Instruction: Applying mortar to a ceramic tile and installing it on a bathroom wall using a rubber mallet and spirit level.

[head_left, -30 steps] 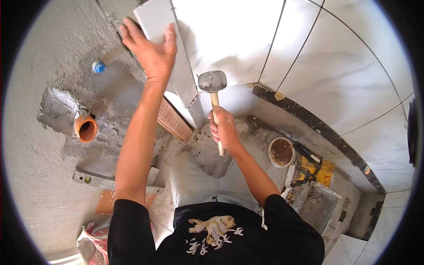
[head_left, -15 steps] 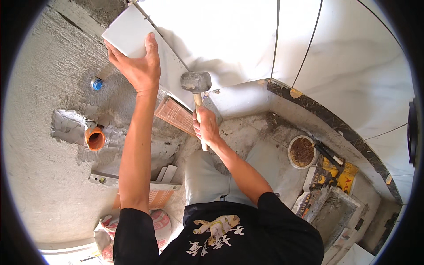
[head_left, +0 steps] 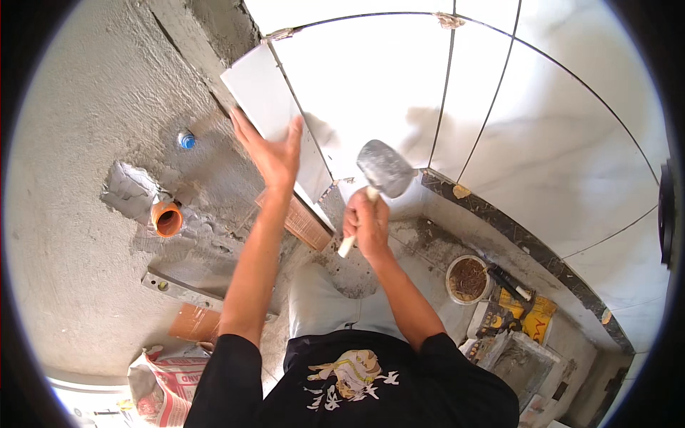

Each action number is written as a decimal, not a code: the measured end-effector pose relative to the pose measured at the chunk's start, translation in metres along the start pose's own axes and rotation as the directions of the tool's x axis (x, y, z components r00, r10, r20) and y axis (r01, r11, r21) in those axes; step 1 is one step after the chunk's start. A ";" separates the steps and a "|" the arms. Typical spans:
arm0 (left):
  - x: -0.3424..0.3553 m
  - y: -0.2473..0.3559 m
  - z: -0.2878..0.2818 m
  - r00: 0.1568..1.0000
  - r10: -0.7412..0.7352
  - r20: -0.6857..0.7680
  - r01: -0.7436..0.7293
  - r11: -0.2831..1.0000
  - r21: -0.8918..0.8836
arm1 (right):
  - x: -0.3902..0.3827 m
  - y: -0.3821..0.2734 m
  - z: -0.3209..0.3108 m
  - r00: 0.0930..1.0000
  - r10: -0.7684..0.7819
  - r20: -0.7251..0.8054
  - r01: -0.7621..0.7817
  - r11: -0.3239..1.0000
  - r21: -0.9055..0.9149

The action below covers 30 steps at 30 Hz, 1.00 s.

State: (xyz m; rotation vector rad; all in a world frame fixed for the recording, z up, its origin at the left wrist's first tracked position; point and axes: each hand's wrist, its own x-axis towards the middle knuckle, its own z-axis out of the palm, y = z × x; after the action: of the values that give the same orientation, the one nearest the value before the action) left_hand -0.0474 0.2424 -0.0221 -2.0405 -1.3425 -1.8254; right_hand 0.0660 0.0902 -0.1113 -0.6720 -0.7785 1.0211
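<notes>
A narrow white tile strip (head_left: 260, 85) stands against the wall beside a larger white wall tile (head_left: 371, 78). My left hand (head_left: 275, 160) rests on the strip with its fingers spread, the thumb over its face and the fingertips by its left edge. My right hand (head_left: 367, 228) is wrapped around the pale wooden handle of a rubber mallet. The grey mallet head (head_left: 384, 170) is blurred and stands clear of the strip, in front of the wall tiles. Below the strip sits a reddish-brown piece (head_left: 305, 227), partly hidden by my left wrist.
From the rough wall on the left juts an orange pipe (head_left: 167, 219), below a blue plug (head_left: 186, 139). A spirit level (head_left: 182, 291) lies lower left, near a red and white bag (head_left: 168, 385). A bucket (head_left: 468, 279) and a mortar trough (head_left: 528, 367) stand at the right.
My left hand has slid down from the upper end of the strip, its fingers more spread. The mallet has swung right, away from the strip. The whole view has shifted somewhat.
</notes>
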 end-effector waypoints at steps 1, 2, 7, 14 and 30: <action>-0.017 -0.005 0.005 0.992 -0.118 0.035 0.118 0.993 0.004 | -0.001 -0.011 -0.005 1.000 0.003 -0.025 -0.003 1.000 0.001; -0.030 -0.009 0.007 0.968 -0.238 0.073 0.238 0.971 0.015 | -0.004 -0.030 -0.006 0.994 0.072 -0.080 -0.066 0.995 0.074; -0.050 -0.024 0.006 0.967 -0.217 0.135 0.228 0.971 -0.077 | 0.017 -0.073 0.000 0.901 -0.429 -0.065 0.433 0.897 0.092; -0.037 -0.036 0.026 0.992 -0.127 0.019 0.128 0.983 -0.132 | 0.066 -0.035 0.037 0.802 -0.595 -0.047 0.592 0.803 -0.059; -0.037 -0.031 0.023 0.983 -0.181 0.037 0.185 0.968 -0.167 | 0.042 -0.058 0.002 0.858 -0.503 -0.101 0.470 0.849 -0.241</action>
State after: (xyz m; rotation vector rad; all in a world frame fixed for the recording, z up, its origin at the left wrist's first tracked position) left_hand -0.0463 0.2548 -0.0739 -2.0831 -1.4738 -2.0667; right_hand 0.1054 0.1075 -0.0542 -0.6779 -0.8640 0.4145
